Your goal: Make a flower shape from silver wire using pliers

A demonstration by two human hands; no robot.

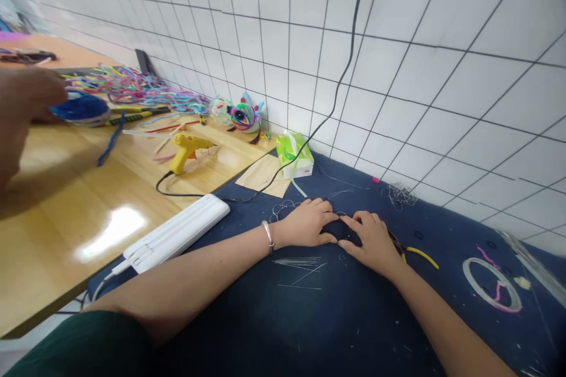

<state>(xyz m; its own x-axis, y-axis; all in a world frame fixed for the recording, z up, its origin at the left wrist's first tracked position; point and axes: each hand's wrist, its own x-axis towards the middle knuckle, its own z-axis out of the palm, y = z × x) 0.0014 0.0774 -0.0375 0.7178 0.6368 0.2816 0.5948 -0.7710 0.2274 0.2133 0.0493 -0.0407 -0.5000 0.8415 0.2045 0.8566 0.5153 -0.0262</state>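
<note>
My left hand [307, 224], with a silver bracelet at the wrist, rests on the dark blue cloth [287, 330]. Opposite it is my right hand [369, 241]. The fingertips of both hands nearly meet over a thin dark wire, too small to make out well. A looped wire piece [283, 207] extends behind my left hand. Straight thin wires [300, 261] lie just in front of the hands. Pliers with yellow handles [422, 255] lie beside my right hand, partly hidden by it.
A white power strip [179, 232] and a yellow glue gun [186, 152] are on the left. Behind are a green tissue pack [294, 153] and tangled wire [400, 194]. A white ring [493, 284] lies right. Another person's hand [29, 100] is near a blue yarn bundle [82, 109].
</note>
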